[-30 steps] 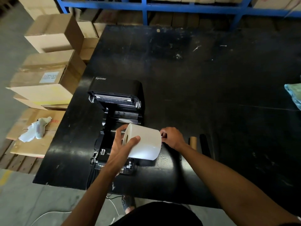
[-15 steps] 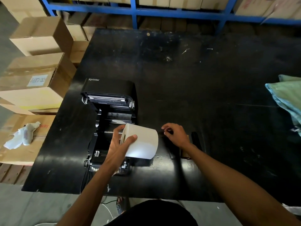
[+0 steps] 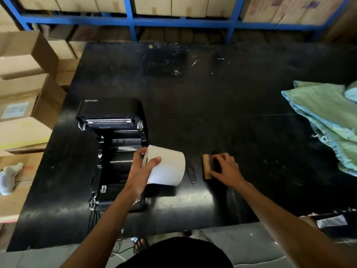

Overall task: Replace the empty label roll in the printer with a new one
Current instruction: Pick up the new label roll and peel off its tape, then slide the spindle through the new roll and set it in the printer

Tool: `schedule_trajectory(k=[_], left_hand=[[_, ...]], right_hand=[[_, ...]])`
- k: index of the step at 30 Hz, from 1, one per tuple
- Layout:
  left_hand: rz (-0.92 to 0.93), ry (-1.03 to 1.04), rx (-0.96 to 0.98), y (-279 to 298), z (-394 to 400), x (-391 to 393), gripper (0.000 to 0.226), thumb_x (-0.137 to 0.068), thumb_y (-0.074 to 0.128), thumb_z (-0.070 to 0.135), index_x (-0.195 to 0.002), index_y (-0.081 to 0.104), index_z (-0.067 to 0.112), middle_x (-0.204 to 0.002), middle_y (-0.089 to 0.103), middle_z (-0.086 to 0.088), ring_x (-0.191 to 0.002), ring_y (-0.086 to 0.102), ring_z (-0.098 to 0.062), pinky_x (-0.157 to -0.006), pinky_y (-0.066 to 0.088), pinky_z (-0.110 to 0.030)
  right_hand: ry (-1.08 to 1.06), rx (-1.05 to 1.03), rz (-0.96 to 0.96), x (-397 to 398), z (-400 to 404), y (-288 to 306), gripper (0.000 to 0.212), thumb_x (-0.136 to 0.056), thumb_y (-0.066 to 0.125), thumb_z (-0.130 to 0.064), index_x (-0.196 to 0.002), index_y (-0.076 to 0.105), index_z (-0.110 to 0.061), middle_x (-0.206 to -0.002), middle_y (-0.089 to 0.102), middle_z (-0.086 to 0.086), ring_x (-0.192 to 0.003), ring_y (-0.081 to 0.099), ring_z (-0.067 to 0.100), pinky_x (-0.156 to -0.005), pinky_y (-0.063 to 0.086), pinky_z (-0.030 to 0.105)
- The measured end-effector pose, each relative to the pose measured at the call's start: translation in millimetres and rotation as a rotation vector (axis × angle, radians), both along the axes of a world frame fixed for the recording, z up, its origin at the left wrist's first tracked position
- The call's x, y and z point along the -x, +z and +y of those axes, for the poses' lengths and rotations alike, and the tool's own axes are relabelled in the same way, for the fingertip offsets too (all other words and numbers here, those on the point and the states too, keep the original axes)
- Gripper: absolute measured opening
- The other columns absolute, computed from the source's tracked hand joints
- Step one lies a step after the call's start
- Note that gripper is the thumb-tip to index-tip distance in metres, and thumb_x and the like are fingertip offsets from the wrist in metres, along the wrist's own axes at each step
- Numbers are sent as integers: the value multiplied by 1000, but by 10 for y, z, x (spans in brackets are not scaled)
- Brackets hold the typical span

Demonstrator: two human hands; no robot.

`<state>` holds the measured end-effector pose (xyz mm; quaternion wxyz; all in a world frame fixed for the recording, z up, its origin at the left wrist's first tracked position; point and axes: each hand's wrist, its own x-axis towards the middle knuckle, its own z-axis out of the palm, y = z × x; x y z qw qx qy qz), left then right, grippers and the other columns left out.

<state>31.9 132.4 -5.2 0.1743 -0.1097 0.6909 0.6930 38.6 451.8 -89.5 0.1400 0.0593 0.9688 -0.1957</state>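
Black desk [image 3: 222, 97], scuffed, carrying everything. Printer [image 3: 114, 132] at its left, lid thrown open, roll bay bare and dark. Green-blue cloth [image 3: 324, 120] heaped at the right edge.

New label roll [image 3: 168, 165] held just right of the open bay, raised off the desk, axis roughly level, hollow end turned toward the printer. Plain white, full-wound, smooth-faced. Probably fairly hefty for its size and firm across the end faces, yet liable to loosen or telescope if squeezed around the outer wraps; best taken by the end face and core hole.

Left hand [image 3: 141, 171] doing just that: fingers [image 3: 155, 161] spread over the near end, thumb behind, closed on the roll.

Right hand [image 3: 225, 169] curled over a dark rod-like piece, fingertips touching it; firm hold or mere touch, cannot tell. Empty brown cardboard core [image 3: 206, 166] lying just beside that hand.
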Motion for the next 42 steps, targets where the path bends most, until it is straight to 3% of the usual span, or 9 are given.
schedule_trajectory(k=[5, 11, 14, 17, 19, 23, 26, 34, 42], left_hand=[[-44, 6, -35, -35, 58, 12, 66, -63, 69, 59, -123, 46, 42, -117, 62, -4, -99, 67, -26, -58, 57, -27], [-182, -51, -141, -44, 3, 30, 71, -64, 66, 60, -128, 45, 36, -122, 65, -8, -108, 65, -30, -68, 56, -39], [-226, -50, -220, -29, -16, 50, 57, -74, 63, 56, -123, 52, 29, -114, 71, -7, -98, 70, -25, -77, 56, -42], [-253, -8, -299, -9, 12, 99, 42, -77, 62, 53, -110, 62, 27, -93, 78, -1, -83, 74, -19, -78, 54, -43], [-258, 20, -350, 3, 43, 147, 34, -82, 60, 50, -108, 62, 28, -87, 78, 1, -84, 72, -22, -76, 54, -42], [-235, 25, -407, 30, 86, 239, 33, -82, 59, 50, -107, 63, 29, -89, 78, 0, -88, 70, -25, -75, 54, -43], [-225, 34, -422, 48, 98, 294, 34, -78, 63, 50, -105, 64, 29, -91, 78, -2, -94, 68, -28, -80, 53, -47], [-295, 115, -561, 60, 101, 336, 46, -76, 65, 51, -112, 63, 23, -92, 78, -11, -81, 74, -32, -68, 55, -45], [-309, 143, -581, 67, 39, 355, 45, -75, 67, 51, -110, 65, 23, -93, 78, -13, -81, 74, -35, -72, 55, -48]], right_hand=[[86, -149, -196, -252, 144, -153, 58, -80, 74, -41, -129, 44, -33, -134, 38, 7, -124, 39, 30, -103, 36, 46], [25, -199, -26, -425, 162, -313, 31, -97, 52, -33, -128, 49, -31, -124, 48, 6, -116, 46, 27, -96, 37, 40], [-148, 30, 64, -468, 147, -250, 26, -102, 43, -35, -126, 50, -28, -118, 51, 7, -111, 51, 26, -98, 38, 42], [-412, 472, 186, -434, 111, 7, 26, -104, 42, -29, -124, 50, -15, -117, 53, 11, -108, 56, 22, -99, 45, 39], [-513, 802, 243, -349, 48, 292, 20, -105, 43, -20, -118, 54, -11, -113, 59, 10, -103, 60, 15, -92, 48, 27], [-587, 1423, 131, -136, -132, 892, 18, -104, 37, -10, -102, 55, -12, -87, 47, 9, -79, 48, 18, -74, 37, 31], [-483, 1698, -14, -73, -211, 1193, 17, -97, 38, -15, -100, 54, -10, -84, 48, 11, -73, 47, 23, -69, 39, 35], [-167, 1886, -348, -60, -200, 1360, 18, -93, 41, -27, -100, 52, -14, -86, 46, 14, -69, 45, 26, -69, 42, 38], [-75, 1885, -410, 20, -214, 1379, 15, -90, 53, -26, -97, 50, -12, -86, 46, 14, -69, 48, 26, -69, 43, 38]])
